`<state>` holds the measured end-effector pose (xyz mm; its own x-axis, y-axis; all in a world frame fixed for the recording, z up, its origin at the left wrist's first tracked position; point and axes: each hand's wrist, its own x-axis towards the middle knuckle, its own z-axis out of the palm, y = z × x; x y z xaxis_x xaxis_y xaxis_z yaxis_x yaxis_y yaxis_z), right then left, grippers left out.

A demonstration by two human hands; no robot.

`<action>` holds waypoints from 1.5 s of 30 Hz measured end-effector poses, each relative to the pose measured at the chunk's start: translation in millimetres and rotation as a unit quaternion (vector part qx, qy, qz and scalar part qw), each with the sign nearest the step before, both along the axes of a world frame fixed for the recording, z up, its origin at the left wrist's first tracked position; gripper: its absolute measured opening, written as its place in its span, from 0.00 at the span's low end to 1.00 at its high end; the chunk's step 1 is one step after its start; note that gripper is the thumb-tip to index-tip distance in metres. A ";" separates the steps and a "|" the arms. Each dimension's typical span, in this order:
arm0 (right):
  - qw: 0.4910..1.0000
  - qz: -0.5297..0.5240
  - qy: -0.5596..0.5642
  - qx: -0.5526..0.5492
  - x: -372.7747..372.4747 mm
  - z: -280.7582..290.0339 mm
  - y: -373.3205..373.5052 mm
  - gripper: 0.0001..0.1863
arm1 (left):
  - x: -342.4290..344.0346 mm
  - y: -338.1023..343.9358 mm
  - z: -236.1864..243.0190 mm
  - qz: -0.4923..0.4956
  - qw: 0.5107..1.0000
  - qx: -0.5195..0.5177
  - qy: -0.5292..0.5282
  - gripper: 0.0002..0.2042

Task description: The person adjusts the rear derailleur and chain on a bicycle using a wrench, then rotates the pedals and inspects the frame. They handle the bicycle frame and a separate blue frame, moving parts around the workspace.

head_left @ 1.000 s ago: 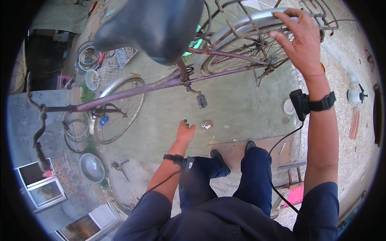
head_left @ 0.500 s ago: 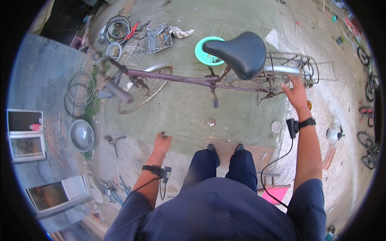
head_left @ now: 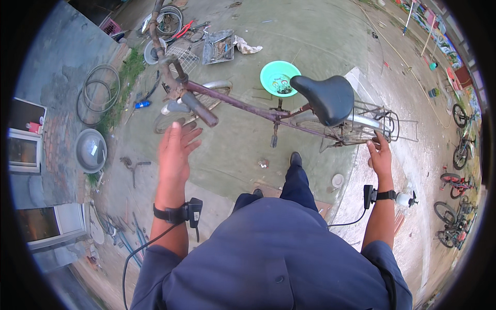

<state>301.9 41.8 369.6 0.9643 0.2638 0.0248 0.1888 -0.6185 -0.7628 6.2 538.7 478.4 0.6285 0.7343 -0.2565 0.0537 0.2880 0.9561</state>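
An old bicycle with a rusty purple-brown frame (head_left: 240, 105) stands crosswise ahead of me, its handlebar at the left and black saddle (head_left: 330, 101) at the right. My left hand (head_left: 176, 155) is raised just below the handlebar grip (head_left: 199, 108), fingers spread and holding nothing. At the rear end, my right hand (head_left: 381, 157) reaches up to the lower edge of the rear rack (head_left: 380, 116), thumb and fingers apart. Whether those fingertips touch the metal is hard to tell. A pedal (head_left: 274, 140) hangs under the frame's middle.
Behind the bicycle sit a green basin (head_left: 274, 70) and a tray of tools (head_left: 218, 51). Loose tyres (head_left: 101, 93) and a metal bowl (head_left: 91, 150) lie by the left wall. A small metal part (head_left: 263, 164) rests on the ground. Several bicycles (head_left: 460, 137) stand far right.
My left hand has risen toward the handlebar, its fingers spreading. The right hand stays near the rear rack. My right foot has stepped forward, and the view has shifted.
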 end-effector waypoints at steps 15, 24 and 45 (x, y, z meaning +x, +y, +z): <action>0.951 0.233 -0.127 -0.155 214.8 -55.1 81.7 0.24 | 106.3 -21.5 13.4 0.256 0.960 -0.053 0.104 0.12; 0.916 0.292 0.006 -0.274 238.2 -82.1 91.5 0.17 | 134.4 -23.5 7.4 0.355 0.892 0.033 0.279 0.10; 0.890 0.329 0.081 -0.305 265.4 -91.6 120.3 0.15 | 145.8 -24.8 10.4 0.392 0.806 0.063 0.438 0.16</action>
<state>567.3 162.0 278.0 0.5735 0.6892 -0.4428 0.5811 -0.7232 -0.3731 152.0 513.9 488.8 -0.4237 0.8730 -0.2416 0.5739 0.4651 0.6740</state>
